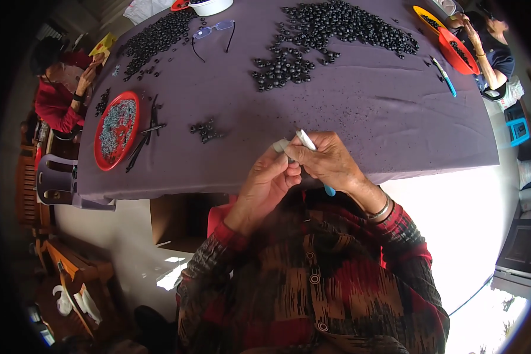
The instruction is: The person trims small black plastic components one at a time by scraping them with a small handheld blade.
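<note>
My right hand (330, 159) is closed around a slim pen-like tool (306, 140). Its white end sticks up above my thumb, and its blue end shows below the hand. My left hand (269, 172) meets it over the table's near edge, fingers curled and pinched together. A pale wrap (281, 145) covers a fingertip there. Whatever lies between the fingertips is hidden. Just beyond my left hand is a small cluster of black ring-like parts (205, 130). Larger piles of the same black parts (342, 26) lie farther off on the purple-grey tablecloth (230, 88).
At the left are a red plate (134, 127) of small grey bits and dark slender tools (152, 128). Glasses (215, 29) lie near the far-left pile (159, 38). A blue-and-white tool (443, 76) and red basin (459, 53) are at right. Two people (62, 88) (489, 53) work at the sides.
</note>
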Demonstrator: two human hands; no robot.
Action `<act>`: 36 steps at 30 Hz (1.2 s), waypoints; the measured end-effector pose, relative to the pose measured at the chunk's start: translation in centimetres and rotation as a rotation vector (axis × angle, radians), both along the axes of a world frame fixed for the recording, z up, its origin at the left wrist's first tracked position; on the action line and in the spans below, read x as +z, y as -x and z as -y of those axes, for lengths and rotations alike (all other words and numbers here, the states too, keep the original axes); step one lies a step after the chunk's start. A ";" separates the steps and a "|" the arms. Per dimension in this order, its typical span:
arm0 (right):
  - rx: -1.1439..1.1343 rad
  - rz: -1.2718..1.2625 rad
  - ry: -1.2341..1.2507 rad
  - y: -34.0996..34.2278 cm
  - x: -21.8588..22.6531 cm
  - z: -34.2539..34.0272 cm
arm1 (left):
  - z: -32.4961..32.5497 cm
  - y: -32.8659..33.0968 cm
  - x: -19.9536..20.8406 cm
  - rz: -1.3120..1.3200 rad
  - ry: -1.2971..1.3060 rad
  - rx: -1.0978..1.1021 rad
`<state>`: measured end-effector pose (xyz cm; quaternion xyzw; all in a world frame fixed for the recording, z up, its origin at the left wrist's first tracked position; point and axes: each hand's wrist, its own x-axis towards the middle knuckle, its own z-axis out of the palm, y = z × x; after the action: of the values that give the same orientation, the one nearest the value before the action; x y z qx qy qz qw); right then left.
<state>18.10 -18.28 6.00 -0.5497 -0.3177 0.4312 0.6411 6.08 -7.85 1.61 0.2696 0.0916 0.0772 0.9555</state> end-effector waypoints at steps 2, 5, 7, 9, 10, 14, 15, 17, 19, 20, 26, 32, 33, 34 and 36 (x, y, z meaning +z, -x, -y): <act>-0.086 0.154 0.002 0.1 -1.3 -0.2 | 0.0 -0.2 -0.2 -0.007 0.001 0.002; -0.055 0.078 0.098 -0.2 -0.3 -0.2 | 0.1 -0.3 -0.1 -0.015 -0.055 0.030; -0.046 0.084 0.077 -0.4 -0.2 0.0 | 0.1 -0.3 0.3 -0.013 -0.114 0.058; -0.038 0.090 0.056 -0.4 0.1 0.2 | 0.0 -0.3 0.8 0.005 -0.265 0.152; -0.033 0.077 0.044 -0.4 0.6 0.3 | -0.1 -0.3 1.3 0.002 -0.249 0.181; -0.014 0.046 0.033 -0.7 1.1 0.7 | -0.4 -0.2 1.0 0.039 -0.316 0.204; -0.013 0.045 0.033 -0.7 1.0 0.7 | -0.3 -0.2 1.0 0.034 -0.344 0.225; -0.002 0.080 -0.037 -0.7 0.8 0.7 | -0.3 -0.1 0.9 0.029 -0.373 0.247; -0.015 0.092 -0.019 -0.6 0.9 0.8 | -0.3 0.0 0.8 0.045 -0.401 0.260; -0.028 0.104 -0.001 -0.5 1.0 0.8 | -0.3 0.0 0.7 0.045 -0.402 0.259; -0.044 0.073 -0.001 -0.2 0.6 0.8 | -0.1 0.0 0.0 0.043 -0.292 0.267; -0.017 0.055 0.014 -0.5 0.9 1.1 | 0.1 0.0 0.0 0.068 -0.347 0.281; -0.018 0.053 0.014 -0.6 0.9 1.1 | 0.1 -0.1 -0.1 0.065 -0.334 0.279; -0.022 0.039 0.011 -0.6 0.8 1.0 | 0.1 -0.1 -0.1 0.063 -0.322 0.277; -0.026 0.023 0.009 -0.7 0.6 1.0 | 0.1 -0.1 -0.1 0.085 -0.312 0.262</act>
<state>18.78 -19.28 6.62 -0.5615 -0.3160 0.4177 0.6406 6.21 -7.97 1.55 0.3965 0.0724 0.2252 0.8871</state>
